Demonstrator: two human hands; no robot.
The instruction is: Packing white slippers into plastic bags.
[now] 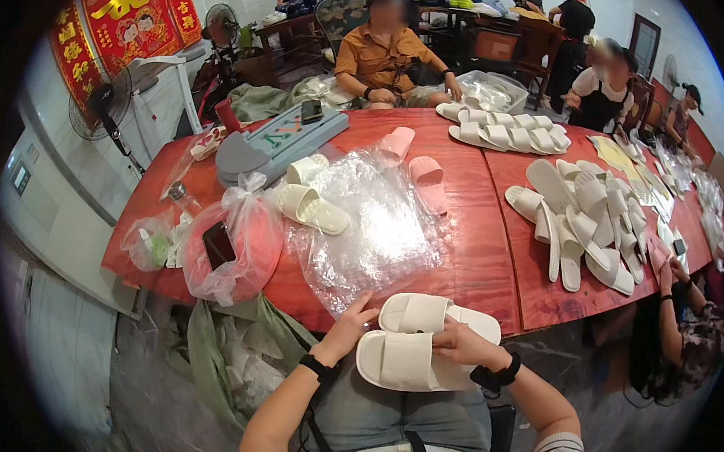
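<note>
My right hand (462,344) grips a pair of white slippers at the table's front edge, its fingers at the strap openings. The nearer slipper (394,360) is over my lap; the farther slipper (414,311) lies beside it, partly behind my hand. My left hand (349,330) is just left of their toes, with index finger and thumb stretched apart. Its fingertips are by the near corner of a clear plastic bag (363,250) spread flat on the red table; whether they touch it is hard to tell.
White slippers (317,212) and pink slippers (429,184) surround the bag. A slipper heap (580,216) lies right, a slipper row (507,135) behind. At left are a phone (219,245) on a pink-filled bag (254,259) and a grey-blue device (282,145). Co-workers sit across and to the right.
</note>
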